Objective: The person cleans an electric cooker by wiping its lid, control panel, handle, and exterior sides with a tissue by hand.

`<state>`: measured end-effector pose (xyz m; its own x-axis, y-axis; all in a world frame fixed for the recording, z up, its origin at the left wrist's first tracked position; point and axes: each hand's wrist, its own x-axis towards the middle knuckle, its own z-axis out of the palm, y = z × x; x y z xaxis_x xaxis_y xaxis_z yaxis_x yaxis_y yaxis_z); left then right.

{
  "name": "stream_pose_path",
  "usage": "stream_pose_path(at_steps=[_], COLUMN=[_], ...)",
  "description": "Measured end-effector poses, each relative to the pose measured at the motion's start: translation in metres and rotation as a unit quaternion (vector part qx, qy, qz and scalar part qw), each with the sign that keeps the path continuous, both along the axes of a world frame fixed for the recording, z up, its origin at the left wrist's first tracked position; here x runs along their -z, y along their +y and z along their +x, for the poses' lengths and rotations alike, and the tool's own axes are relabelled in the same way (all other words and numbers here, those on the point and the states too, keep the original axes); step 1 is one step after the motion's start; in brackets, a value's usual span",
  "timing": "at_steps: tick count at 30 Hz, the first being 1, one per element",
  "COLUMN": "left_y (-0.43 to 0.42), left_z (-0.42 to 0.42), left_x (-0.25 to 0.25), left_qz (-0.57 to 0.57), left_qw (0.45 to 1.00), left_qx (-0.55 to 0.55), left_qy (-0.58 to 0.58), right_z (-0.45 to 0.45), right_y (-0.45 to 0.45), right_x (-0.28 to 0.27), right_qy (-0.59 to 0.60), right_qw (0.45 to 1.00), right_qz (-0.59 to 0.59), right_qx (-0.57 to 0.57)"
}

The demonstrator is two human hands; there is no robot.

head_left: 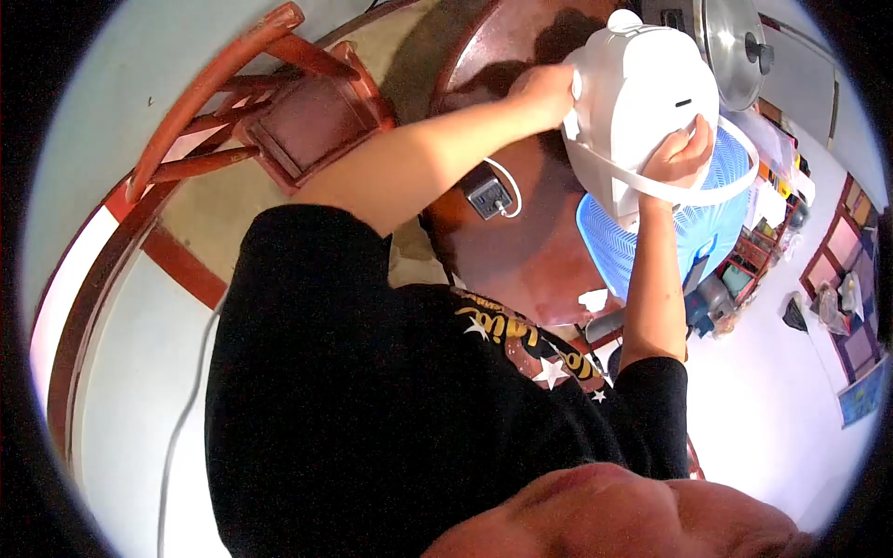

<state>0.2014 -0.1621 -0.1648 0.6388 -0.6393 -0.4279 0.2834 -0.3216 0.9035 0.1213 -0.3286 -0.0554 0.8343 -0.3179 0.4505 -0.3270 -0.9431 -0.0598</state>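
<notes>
My left hand (544,96) presses against the left side of a white rounded appliance (640,102) that looks like a rice cooker, with its fingertips partly hidden at the edge. Bent fingers of my right hand (684,156) grip the lower right of the same appliance, below a small dark slot. A white carrying handle (609,169) loops past my right wrist. Beneath and behind the appliance is a blue plastic basket (609,244); whether they touch I cannot tell.
A dark red round table (549,265) carries a power strip (487,197) with a white cord (510,181) plugged in. A wooden chair (312,130) stands at the left. At upper right is a metal pot lid (730,56). Shelving with assorted goods lines the right.
</notes>
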Motion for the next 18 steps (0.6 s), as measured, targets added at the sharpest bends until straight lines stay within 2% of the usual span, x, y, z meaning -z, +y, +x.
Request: stream_pose_path(at_steps=[1,2,3,5,8,9,11,12,13,14,15,16,18], left_y=[0.005,0.007,0.005,-0.011,-0.012,-0.013,-0.017,-0.024,-0.03,-0.035,-0.036,-0.032,-0.027], left_z=[-0.008,-0.009,-0.013,-0.02,-0.013,-0.011,-0.008,-0.012,-0.018,-0.024,-0.026,-0.03,-0.039], left_x=[-0.01,-0.02,-0.031,-0.006,0.005,0.009,0.024,0.034,0.042,0.05,0.047,0.045,0.026], left_qz=[-0.013,0.046,0.085,0.138,0.223,0.224,0.22,0.208,0.207,0.18,0.151,0.111,0.108], left_qw=[0.998,0.983,0.962,0.963,0.97,0.97,0.963,0.954,0.954,0.946,0.932,0.935,0.922], left_qx=[0.015,0.099,0.091,0.038,0.062,0.059,0.073,0.034,0.031,-0.022,-0.073,-0.025,-0.038], left_qy=[0.062,0.148,0.245,0.229,0.072,0.071,0.135,0.214,0.215,0.269,0.322,0.335,0.369], right_z=[-0.003,-0.006,-0.004,-0.001,-0.006,-0.006,-0.001,-0.003,-0.002,0.001,0.0,-0.002,-0.004], right_y=[-0.001,0.001,0.003,0.003,0.003,0.001,0.0,0.002,0.002,0.002,0.001,0.0,0.001], right_x=[0.0,-0.001,-0.002,-0.003,-0.003,-0.002,-0.001,-0.003,-0.002,0.0,0.0,-0.001,-0.001], right_qy=[0.0,0.003,-0.003,-0.011,0.002,0.004,0.006,0.007,0.005,0.004,0.003,0.003,-0.001], right_qw=[1.0,1.0,1.0,1.0,1.0,1.0,1.0,1.0,1.0,1.0,1.0,1.0,1.0], right_qz=[-0.002,-0.001,0.01,0.021,-0.012,-0.008,-0.004,-0.007,-0.009,-0.01,-0.009,-0.009,-0.005], right_qx=[0.0,0.003,-0.001,-0.004,-0.005,0.003,0.006,0.01,0.01,0.007,0.006,0.007,0.002])
